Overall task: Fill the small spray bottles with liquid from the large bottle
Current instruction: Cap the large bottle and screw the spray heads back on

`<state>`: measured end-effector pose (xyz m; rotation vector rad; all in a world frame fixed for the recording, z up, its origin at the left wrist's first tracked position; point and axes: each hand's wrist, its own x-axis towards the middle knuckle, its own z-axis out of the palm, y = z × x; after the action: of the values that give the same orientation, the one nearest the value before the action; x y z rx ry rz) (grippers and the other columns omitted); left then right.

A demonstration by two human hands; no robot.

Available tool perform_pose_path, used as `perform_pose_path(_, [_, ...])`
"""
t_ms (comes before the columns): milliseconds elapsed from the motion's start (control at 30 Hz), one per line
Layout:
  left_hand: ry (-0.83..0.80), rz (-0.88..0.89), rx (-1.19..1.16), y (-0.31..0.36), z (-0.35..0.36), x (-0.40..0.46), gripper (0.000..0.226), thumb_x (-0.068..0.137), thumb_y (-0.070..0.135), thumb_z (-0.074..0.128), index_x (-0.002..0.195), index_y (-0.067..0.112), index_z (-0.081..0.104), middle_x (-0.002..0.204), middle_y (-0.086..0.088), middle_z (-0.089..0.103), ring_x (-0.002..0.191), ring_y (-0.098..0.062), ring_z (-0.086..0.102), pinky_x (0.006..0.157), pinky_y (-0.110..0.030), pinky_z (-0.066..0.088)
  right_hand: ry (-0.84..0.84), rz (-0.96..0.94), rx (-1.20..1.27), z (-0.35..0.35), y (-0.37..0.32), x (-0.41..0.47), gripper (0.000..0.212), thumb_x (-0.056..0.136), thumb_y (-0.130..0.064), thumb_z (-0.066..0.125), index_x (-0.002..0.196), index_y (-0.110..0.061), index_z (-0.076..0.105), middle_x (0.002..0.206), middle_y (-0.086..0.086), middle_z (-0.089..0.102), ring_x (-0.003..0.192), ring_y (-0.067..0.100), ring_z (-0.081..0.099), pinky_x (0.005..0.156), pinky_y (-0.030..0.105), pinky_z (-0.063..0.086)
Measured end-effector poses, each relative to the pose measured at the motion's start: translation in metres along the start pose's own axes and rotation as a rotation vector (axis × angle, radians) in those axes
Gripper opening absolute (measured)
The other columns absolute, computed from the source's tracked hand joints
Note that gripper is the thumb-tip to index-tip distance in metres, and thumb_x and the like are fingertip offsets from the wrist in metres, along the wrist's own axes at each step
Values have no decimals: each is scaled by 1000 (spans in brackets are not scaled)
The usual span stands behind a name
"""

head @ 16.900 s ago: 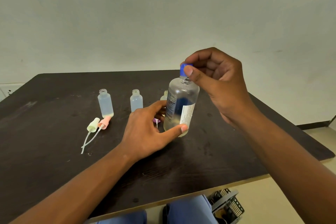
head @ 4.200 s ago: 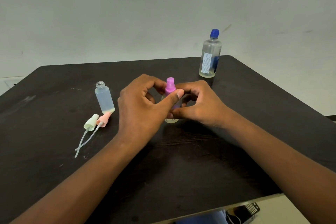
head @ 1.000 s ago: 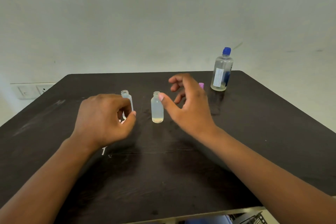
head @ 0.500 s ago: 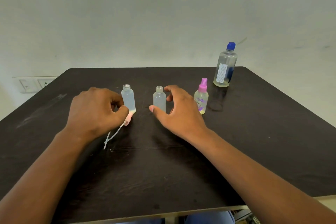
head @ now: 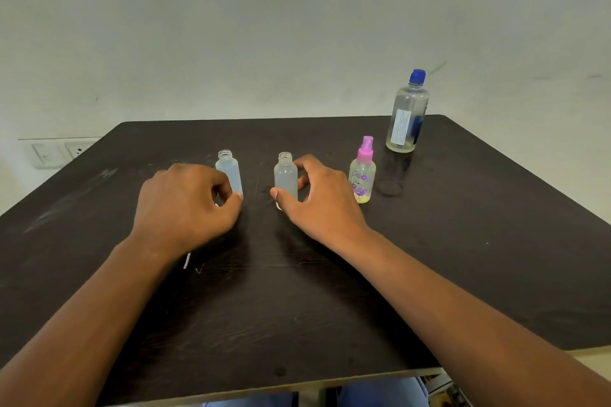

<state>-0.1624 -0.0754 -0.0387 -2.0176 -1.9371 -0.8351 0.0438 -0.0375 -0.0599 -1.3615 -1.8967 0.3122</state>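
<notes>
The right hand [head: 322, 200] is curling its thumb and fingers around the middle small spray bottle [head: 285, 179], which is standing uncapped on the table [head: 463, 241], while the left hand [head: 185, 205] is closing on something low beside the left open bottle [head: 229, 172]; I cannot tell what, though a thin white tube [head: 187, 261] is showing below the wrist. Judging by the third bottle [head: 362, 175] wearing its pink sprayer and the large bottle [head: 407, 116] standing capped at the far right, filling seems finished and capping is underway. Next, a sprayer's tube likely needs threading into the held bottle's neck.
</notes>
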Motion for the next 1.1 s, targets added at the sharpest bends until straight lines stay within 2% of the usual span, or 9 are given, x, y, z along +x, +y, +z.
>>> perform_pose_path(133, [-7, -3, -127, 4, -1, -1, 18, 85, 33, 74, 67, 31, 72, 58, 13, 61, 59, -8, 58, 56, -23, 36, -3, -2, -8, 0, 3, 1, 47, 92, -54, 75, 126, -24, 61, 105, -6, 73, 101, 16, 68, 87, 39, 58])
perform_pose_path(233, [19, -46, -128, 4, -3, 0, 18, 84, 33, 74, 67, 31, 72, 60, 13, 62, 61, -9, 59, 57, -25, 40, -18, -2, -18, 0, 4, 0, 49, 93, -55, 74, 127, -23, 59, 108, -5, 73, 103, 16, 68, 87, 39, 57])
perform_pose_path(400, [-71, -76, 36, 2, 0, 0, 31, 83, 60, 67, 66, 34, 70, 65, 14, 60, 65, -14, 58, 58, -26, 37, -10, -4, -20, 2, 5, 1, 49, 93, -55, 73, 128, -23, 61, 108, -4, 74, 103, 18, 68, 89, 41, 57])
perform_pose_path(500, [-122, -39, 102, 7, 1, 0, 43, 79, 75, 59, 66, 35, 68, 65, 15, 60, 63, -7, 56, 56, -25, 35, -3, -7, -23, 4, 5, 2, 50, 94, -56, 72, 130, -23, 61, 110, -4, 74, 103, 18, 69, 90, 41, 56])
perform_pose_path(667, [-178, 17, 66, 9, 4, -1, 41, 80, 73, 66, 65, 35, 68, 64, 14, 62, 64, -5, 59, 56, -24, 40, -16, -2, -24, 5, 6, 3, 48, 95, -58, 71, 128, -23, 64, 109, -5, 75, 99, 18, 70, 86, 38, 54])
perform_pose_path(833, [-181, 60, -217, 8, 3, -1, 32, 83, 56, 76, 64, 31, 73, 57, 10, 66, 56, -6, 60, 54, -24, 41, 9, -1, 4, 5, 7, 4, 44, 92, -57, 74, 118, -22, 67, 103, -5, 74, 96, 18, 70, 80, 39, 57])
perform_pose_path(933, [-53, 54, -565, 11, -1, -3, 26, 88, 44, 79, 71, 24, 77, 64, 4, 70, 56, -13, 60, 54, -30, 46, 43, -4, 48, 4, 8, 4, 41, 89, -55, 78, 112, -22, 69, 96, -7, 75, 90, 16, 71, 79, 43, 60])
perform_pose_path(1000, [56, 12, -722, 14, -3, -2, 22, 91, 41, 77, 79, 23, 78, 72, 4, 74, 65, -20, 66, 60, -33, 51, 57, -3, 84, 3, 7, 3, 39, 88, -54, 79, 108, -22, 70, 92, -8, 74, 86, 14, 71, 79, 44, 61])
perform_pose_path(1100, [144, -65, -890, 13, -1, 2, 14, 92, 44, 72, 91, 31, 76, 82, 11, 77, 71, -6, 67, 61, -21, 52, 56, -6, 99, 0, 6, 1, 36, 86, -54, 80, 102, -23, 70, 88, -11, 73, 82, 11, 70, 77, 43, 61])
